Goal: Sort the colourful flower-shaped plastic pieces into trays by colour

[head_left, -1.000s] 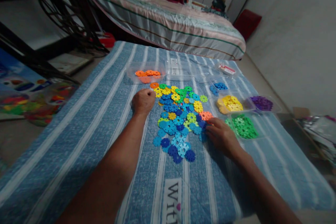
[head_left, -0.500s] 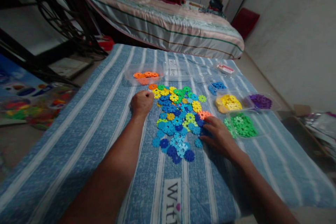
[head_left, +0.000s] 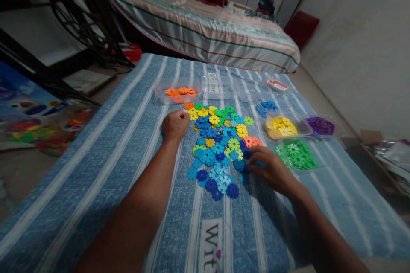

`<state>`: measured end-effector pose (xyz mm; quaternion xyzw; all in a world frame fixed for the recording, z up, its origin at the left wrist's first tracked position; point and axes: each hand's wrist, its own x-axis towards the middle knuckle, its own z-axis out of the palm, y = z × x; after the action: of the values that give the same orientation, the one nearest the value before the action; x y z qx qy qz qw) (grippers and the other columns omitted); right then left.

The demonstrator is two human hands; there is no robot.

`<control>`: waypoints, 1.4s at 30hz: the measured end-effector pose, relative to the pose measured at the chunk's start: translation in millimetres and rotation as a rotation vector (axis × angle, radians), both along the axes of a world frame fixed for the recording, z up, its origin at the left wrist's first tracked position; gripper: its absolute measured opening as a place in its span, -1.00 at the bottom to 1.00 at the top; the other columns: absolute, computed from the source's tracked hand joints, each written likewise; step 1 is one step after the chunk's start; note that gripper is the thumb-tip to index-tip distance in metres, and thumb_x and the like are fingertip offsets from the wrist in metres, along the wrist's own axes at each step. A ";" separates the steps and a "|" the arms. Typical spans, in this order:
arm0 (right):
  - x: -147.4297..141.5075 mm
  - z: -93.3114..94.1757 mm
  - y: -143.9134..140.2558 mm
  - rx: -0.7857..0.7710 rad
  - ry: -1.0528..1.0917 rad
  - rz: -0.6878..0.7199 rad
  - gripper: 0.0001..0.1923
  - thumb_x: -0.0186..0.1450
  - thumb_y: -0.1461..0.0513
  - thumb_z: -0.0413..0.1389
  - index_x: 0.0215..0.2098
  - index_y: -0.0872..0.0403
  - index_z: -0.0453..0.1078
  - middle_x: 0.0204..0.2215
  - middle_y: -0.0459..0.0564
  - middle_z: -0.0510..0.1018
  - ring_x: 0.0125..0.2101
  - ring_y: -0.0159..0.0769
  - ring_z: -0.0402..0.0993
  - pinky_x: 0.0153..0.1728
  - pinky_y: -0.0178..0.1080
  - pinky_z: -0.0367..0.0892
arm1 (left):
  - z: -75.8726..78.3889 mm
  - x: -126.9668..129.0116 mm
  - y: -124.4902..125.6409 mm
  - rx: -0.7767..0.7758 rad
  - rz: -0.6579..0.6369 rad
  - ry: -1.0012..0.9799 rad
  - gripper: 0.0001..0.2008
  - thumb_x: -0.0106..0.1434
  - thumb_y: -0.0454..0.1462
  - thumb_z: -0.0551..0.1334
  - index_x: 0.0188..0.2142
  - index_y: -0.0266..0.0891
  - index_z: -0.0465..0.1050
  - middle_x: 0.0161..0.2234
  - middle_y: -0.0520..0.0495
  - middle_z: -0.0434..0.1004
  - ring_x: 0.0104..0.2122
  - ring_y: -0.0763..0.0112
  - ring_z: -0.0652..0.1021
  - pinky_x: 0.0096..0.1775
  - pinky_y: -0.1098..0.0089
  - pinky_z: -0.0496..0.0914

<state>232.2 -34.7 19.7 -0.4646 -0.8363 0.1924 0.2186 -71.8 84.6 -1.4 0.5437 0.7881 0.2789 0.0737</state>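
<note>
Many flat, notched plastic flower discs lie in a loose pile (head_left: 218, 132) of blue, light blue, yellow and green on the cloth. My left hand (head_left: 175, 126) is a fist resting at the pile's upper left edge, beside an orange disc (head_left: 188, 106); what it holds, if anything, is hidden. My right hand (head_left: 269, 166) is at the right edge, its fingers curled round a blue disc (head_left: 260, 164), partly seen between them. Its fingertips touch dark blue discs (head_left: 246, 153). Orange discs (head_left: 252, 141) lie just above these fingers.
Clear tubs hold orange (head_left: 181, 91), blue (head_left: 267, 106), yellow (head_left: 282, 127), purple (head_left: 320, 126) and green discs (head_left: 299, 155). A small clear box with a red-and-white label (head_left: 277, 84) is at the back right. A striped blue cloth (head_left: 128, 145) covers the table. Behind stands a bed (head_left: 205, 30).
My right hand has shifted slightly down at the pile's right edge, and a blue disc now shows between its fingers. My left fist stays put. The view has shifted slightly.
</note>
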 end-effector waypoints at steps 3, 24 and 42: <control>2.3 16.1 13.2 -0.043 0.011 0.037 -0.91 0.27 0.31 0.14 -0.40 0.03 0.43 -0.23 0.01 0.58 -0.22 -0.24 0.51 -0.20 -0.17 0.42 | 0.9 0.4 -0.7 -0.003 0.001 0.005 -0.69 0.21 -0.20 0.10 -0.28 -0.18 0.63 -0.23 -0.09 0.65 -0.27 0.27 0.55 -0.32 0.40 0.31; 3.2 -5.8 31.6 0.192 -0.388 -0.045 -0.83 0.34 0.29 0.04 -0.28 0.05 0.48 -0.28 0.06 0.55 -0.23 -0.19 0.46 -0.19 -0.21 0.33 | 2.4 0.9 -3.0 0.004 -0.008 0.004 -0.72 0.22 -0.22 0.10 -0.30 -0.16 0.61 -0.22 -0.07 0.65 -0.25 0.29 0.55 -0.31 0.42 0.30; -2.4 -16.1 37.9 0.148 -0.450 -0.040 -0.51 0.16 0.44 0.06 0.04 0.03 0.42 0.10 0.16 0.40 0.09 -0.09 0.31 0.04 -0.07 0.31 | 0.4 -0.1 -0.8 0.008 -0.011 0.012 -0.71 0.22 -0.21 0.10 -0.30 -0.16 0.62 -0.24 -0.06 0.65 -0.25 0.28 0.55 -0.31 0.42 0.31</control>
<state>229.8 3.2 3.6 -0.4950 -0.8663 0.0176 0.0641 -71.9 83.8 -1.0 0.5499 0.7845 0.2784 0.0681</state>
